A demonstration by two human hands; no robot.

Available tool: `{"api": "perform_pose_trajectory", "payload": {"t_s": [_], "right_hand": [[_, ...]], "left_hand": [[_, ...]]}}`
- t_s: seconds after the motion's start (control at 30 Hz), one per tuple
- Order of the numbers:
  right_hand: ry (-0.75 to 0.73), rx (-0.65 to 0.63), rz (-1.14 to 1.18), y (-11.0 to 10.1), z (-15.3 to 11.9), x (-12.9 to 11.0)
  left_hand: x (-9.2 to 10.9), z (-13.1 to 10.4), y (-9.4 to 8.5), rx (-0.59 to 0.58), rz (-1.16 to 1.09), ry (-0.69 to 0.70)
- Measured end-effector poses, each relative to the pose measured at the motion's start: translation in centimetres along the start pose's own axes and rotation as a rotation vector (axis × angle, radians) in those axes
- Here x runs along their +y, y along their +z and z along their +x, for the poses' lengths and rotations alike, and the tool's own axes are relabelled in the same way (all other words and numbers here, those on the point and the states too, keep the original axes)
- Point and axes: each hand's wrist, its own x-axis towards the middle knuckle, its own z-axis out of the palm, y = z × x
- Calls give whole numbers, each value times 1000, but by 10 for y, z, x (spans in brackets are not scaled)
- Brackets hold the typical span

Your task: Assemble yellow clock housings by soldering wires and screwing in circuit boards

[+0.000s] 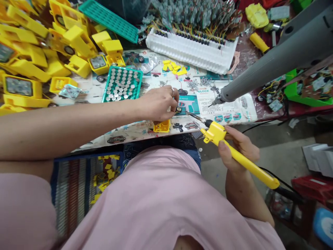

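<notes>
The right hand [240, 149] was wrapped around a soldering iron [251, 165], its yellow plastic handle smooth and rounded, its body bulkier toward the front. The iron's slim metal tip [196, 117] pointed left across the table edge, just beside a small round piece [178, 109] with a shiny face and a dark rim.

The left hand [163, 103] reached over the printed, glossy sheet [227, 108], fingers bent down at that round piece; whether they pinched it or merely touched it, I could not tell. Just below the left hand sat an open, boxy yellow housing [161, 127], partly hidden by the fingers.

Beyond the left forearm, a teal plastic tray [141, 83] held rows of flat, silvery discs [119, 77]. Hard-edged yellow shells [78, 40] lay heaped at the far left. Farther back stood a white ridged block [187, 48] lined with thin wires, and a tapered grey tool [265, 66] slanted in from the upper right.
</notes>
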Motion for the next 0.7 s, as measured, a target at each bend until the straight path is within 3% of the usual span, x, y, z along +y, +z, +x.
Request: {"api": "perform_pose_trajectory", "payload": {"t_s": [0.1, 0.3, 0.43, 0.7], "right_hand": [[-28, -28, 22, 1, -1, 0], [-6, -1, 107, 4, -9, 2], [-93, -30, 163, 7, -5, -2], [-282, -117, 20, 6, 14, -9]], "left_hand": [[0, 4, 4, -27, -62, 103], [-2, 7, 5, -84, -64, 140], [-3, 5, 6, -76, -44, 142], [-3, 5, 6, -76, -30, 96]]}}
